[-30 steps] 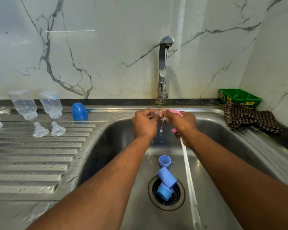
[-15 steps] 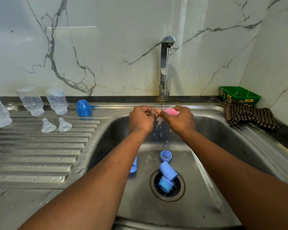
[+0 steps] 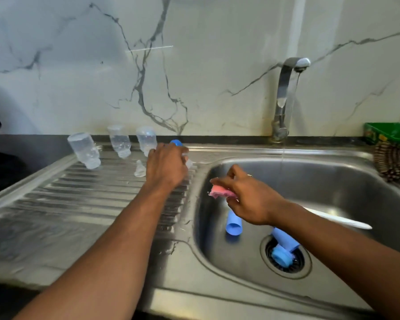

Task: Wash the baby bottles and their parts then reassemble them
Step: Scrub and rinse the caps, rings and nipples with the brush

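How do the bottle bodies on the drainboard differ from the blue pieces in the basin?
The three clear bottles stand mouth-down on the ribbed drainboard; the blue cap lies on its side on the sink floor, and another blue piece rests on the drain. The bottles are see-through, the blue pieces opaque. Neither is being held. All look like plastic.

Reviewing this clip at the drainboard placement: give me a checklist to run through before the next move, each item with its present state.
1. Left hand over the drainboard: ok.
2. Teat released from the left hand: cannot tell.
3. Right hand holds the pink sponge: ok.
4. Three clear bottles inverted on the drainboard: ok.
5. All blue parts out of the basin: not ok.
6. Tap turned off: not ok.
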